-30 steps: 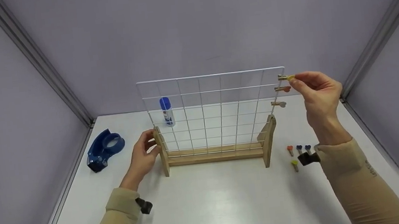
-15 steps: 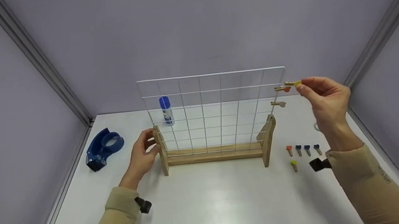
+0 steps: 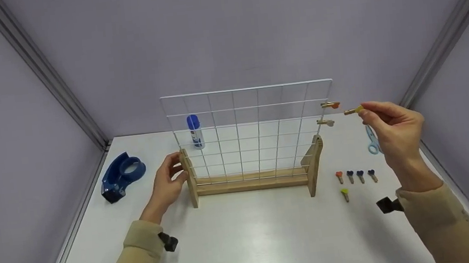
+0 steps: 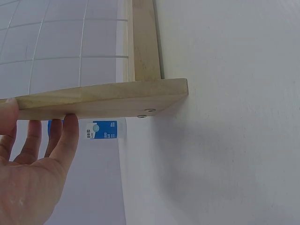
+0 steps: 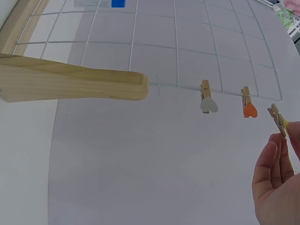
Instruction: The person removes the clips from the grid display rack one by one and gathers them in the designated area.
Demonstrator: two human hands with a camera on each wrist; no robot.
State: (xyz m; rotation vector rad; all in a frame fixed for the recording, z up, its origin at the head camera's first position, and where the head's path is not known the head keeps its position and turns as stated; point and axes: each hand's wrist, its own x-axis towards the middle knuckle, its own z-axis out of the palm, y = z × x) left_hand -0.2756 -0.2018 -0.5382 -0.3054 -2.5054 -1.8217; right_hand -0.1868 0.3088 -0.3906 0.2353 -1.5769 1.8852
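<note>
My right hand (image 3: 398,134) pinches a small wooden clothespin with a yellow heart (image 3: 352,111) between thumb and fingers, apart from the wire grid (image 3: 246,123) and to its right. On the grid's right edge hang a clothespin with an orange heart (image 5: 250,108) and one with a whitish heart (image 5: 208,104). The grid stands in a wooden stand (image 3: 253,185). At the stand's left end, my left hand (image 3: 168,184) holds the wooden side panel (image 4: 93,98), thumb on one side and fingers on the other.
Right of the stand lie several clothespins: one orange (image 3: 339,177), one yellow-green (image 3: 345,194) and three dark blue (image 3: 360,175). Light blue scissors (image 3: 373,147) lie partly behind the right hand. A glue stick (image 3: 195,131) stands behind the grid; a blue tape dispenser (image 3: 121,176) lies left.
The right hand has taken the yellow clothespin off the grid's upper right edge and moved it right and down. Scissors have come into view. The left hand stays on the stand.
</note>
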